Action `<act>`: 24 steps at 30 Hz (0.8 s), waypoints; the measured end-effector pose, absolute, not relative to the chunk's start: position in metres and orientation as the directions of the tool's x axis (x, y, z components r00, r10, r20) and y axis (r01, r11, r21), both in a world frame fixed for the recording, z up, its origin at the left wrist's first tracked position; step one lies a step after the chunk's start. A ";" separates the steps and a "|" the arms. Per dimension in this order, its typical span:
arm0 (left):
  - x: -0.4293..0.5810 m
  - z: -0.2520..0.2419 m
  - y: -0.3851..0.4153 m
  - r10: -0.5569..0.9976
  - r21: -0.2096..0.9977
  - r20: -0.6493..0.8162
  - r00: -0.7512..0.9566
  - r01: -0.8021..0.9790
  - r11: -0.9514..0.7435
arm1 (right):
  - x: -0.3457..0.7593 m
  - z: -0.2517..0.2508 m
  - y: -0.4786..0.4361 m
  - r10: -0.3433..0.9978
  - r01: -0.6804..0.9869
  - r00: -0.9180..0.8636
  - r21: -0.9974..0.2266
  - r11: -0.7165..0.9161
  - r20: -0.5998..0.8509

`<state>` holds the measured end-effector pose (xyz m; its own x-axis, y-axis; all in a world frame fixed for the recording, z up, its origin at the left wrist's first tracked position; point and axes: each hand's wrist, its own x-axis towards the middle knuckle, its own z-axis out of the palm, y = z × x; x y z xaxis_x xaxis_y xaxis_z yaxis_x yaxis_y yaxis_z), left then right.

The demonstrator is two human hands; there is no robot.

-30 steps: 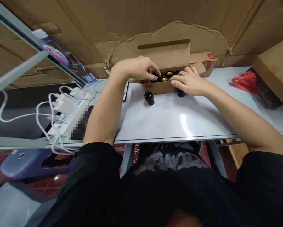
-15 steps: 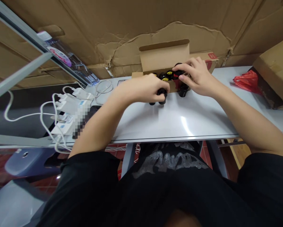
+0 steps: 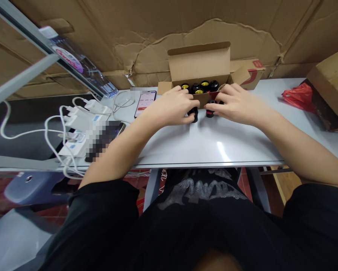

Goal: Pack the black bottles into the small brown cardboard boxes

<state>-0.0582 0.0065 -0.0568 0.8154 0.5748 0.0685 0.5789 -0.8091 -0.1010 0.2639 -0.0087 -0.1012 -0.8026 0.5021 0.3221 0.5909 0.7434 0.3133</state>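
Note:
My left hand [image 3: 179, 106] is closed around a black lamp socket [image 3: 195, 115] standing at the table in front of the box; the fingers cover much of it. My right hand [image 3: 233, 104] has thumb and fingers at another black lamp socket [image 3: 209, 110] with a red mark, low over the tabletop. Just behind both hands stands an open cardboard box [image 3: 202, 101], its lid flap raised. Inside lie several black sockets [image 3: 214, 86], some showing yellow, ring-like openings. The right fingers partly hide the box's front corner.
A phone [image 3: 145, 103] showing a timer lies left of the box. White chargers and cables [image 3: 84, 126] and a dark phone [image 3: 109, 137] sit further left. A water bottle [image 3: 81, 64] leans behind the frame. On the right are a red plastic bag [image 3: 298, 97] and a carton [image 3: 334, 86].
My right hand has left a black socket in the box and come down to one on the table in front. My left hand stays around its socket. The view has shifted slightly.

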 end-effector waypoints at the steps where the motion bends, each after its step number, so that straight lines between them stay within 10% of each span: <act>1: -0.059 -0.057 0.008 0.566 -0.108 0.082 0.820 0.572 -0.813 | 0.264 -0.106 -0.007 0.468 0.560 -0.826 0.370 0.741 0.314; 8: -0.048 -0.043 0.051 0.676 0.019 0.231 0.700 0.691 -0.723 | 0.270 -0.116 0.001 0.416 0.538 -0.838 0.398 0.743 0.354; 24: -0.025 -0.029 0.116 0.706 0.219 -0.137 0.695 0.716 -0.663 | 0.272 -0.112 0.002 0.491 0.587 -0.793 0.238 0.774 0.361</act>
